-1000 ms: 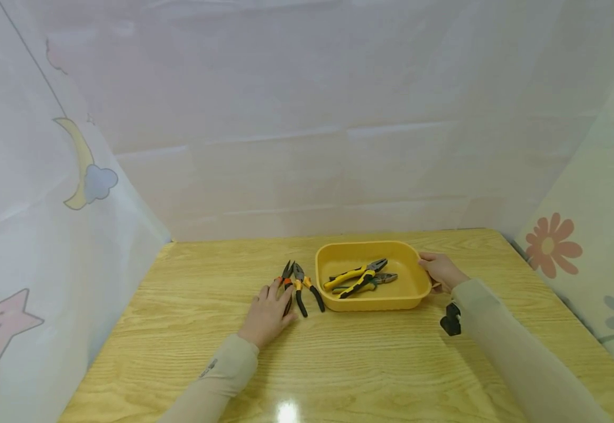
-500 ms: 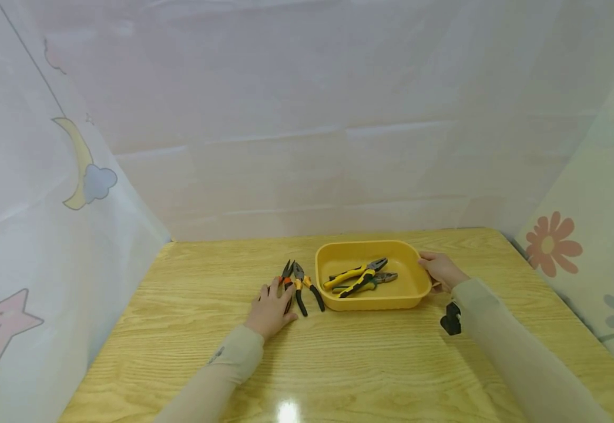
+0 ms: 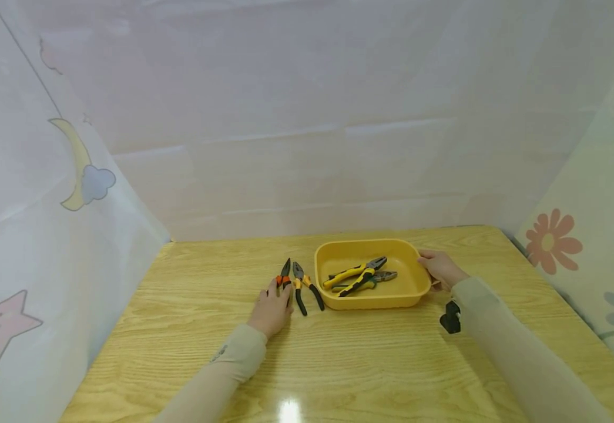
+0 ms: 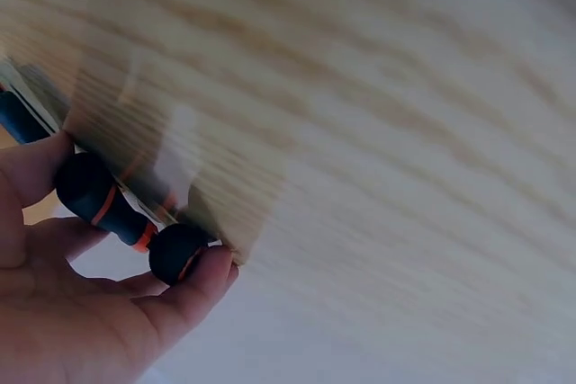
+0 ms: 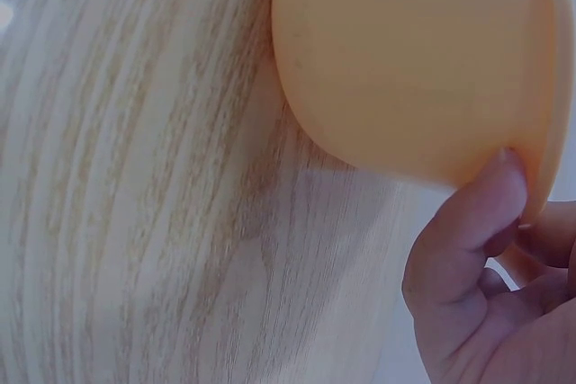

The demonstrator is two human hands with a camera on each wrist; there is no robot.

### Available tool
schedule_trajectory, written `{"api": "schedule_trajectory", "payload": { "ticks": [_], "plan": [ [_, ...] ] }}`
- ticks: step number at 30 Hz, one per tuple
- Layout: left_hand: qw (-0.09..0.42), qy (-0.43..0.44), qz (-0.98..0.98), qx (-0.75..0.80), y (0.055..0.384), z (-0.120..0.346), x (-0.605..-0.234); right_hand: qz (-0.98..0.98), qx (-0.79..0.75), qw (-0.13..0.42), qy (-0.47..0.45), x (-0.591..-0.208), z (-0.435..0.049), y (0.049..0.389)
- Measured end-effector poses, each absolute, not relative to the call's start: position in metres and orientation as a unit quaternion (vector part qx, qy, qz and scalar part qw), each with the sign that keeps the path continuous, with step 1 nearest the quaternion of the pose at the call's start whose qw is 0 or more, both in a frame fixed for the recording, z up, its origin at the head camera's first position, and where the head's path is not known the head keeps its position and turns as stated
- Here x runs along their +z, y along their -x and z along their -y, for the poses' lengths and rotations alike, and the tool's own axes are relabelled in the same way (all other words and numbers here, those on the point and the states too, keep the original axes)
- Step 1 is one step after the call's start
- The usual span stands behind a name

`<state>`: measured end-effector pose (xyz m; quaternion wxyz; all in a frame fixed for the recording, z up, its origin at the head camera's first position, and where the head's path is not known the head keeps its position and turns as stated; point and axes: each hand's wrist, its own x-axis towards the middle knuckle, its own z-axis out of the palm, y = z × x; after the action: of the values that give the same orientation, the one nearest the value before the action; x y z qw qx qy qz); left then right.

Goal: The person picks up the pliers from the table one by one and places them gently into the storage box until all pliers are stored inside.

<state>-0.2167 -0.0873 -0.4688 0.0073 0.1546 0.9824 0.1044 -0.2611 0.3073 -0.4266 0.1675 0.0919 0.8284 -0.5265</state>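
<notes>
My left hand (image 3: 272, 308) grips the black-and-orange handles of a pair of needle-nose pliers (image 3: 285, 272) on the table. In the left wrist view, thumb and fingers stand around the two handle ends (image 4: 90, 188). Just to the right lies a second pair of pliers (image 3: 299, 275) with yellow-and-black handles spread apart. A yellow plastic basin (image 3: 375, 303) stands beside it, and my right hand (image 3: 440, 269) pinches its right rim, thumb (image 5: 504, 177) on the outer wall. Inside the basin, yellow-and-black pliers (image 3: 356, 285) overlap pliers with green-and-yellow handles (image 3: 383, 277).
The wooden table (image 3: 338, 364) has a pale sheet wall (image 3: 307, 147) along its back edge. Printed sheets hang at left and right. A small black device (image 3: 450, 319) sits under the right sleeve's cuff.
My left fingers have drawn in around the needle-nose pliers, and the pliers' jaws have come together. The right hand and the basin have stayed put.
</notes>
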Motion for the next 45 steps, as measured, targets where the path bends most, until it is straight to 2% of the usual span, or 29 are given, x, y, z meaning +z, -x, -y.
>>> {"api": "schedule_trajectory", "payload": {
  "ticks": [9,18,22,28,37,45],
  "plan": [
    [-0.005,-0.112,-0.985,0.134,0.219,0.082,-0.474,-0.829,-0.527,0.168,-0.087,-0.426,-0.307,0.261],
    [-0.028,-0.137,-0.988,0.069,0.221,0.079,-0.473,-0.829,-0.525,0.171,-0.086,-0.427,-0.308,0.261],
    [-0.027,-0.117,-0.987,0.108,0.223,0.077,-0.47,-0.829,-0.525,0.17,-0.091,-0.426,-0.307,0.261],
    [-0.063,-0.091,-0.982,0.154,0.227,0.075,-0.469,-0.83,-0.524,0.167,-0.098,-0.423,-0.306,0.259],
    [-0.057,-0.057,-0.976,0.203,0.229,0.079,-0.462,-0.827,-0.526,0.169,-0.103,-0.422,-0.305,0.258],
    [-0.1,-0.067,-0.973,0.196,0.221,0.084,-0.457,-0.833,-0.518,0.164,-0.106,-0.425,-0.306,0.259]
  ]
}}
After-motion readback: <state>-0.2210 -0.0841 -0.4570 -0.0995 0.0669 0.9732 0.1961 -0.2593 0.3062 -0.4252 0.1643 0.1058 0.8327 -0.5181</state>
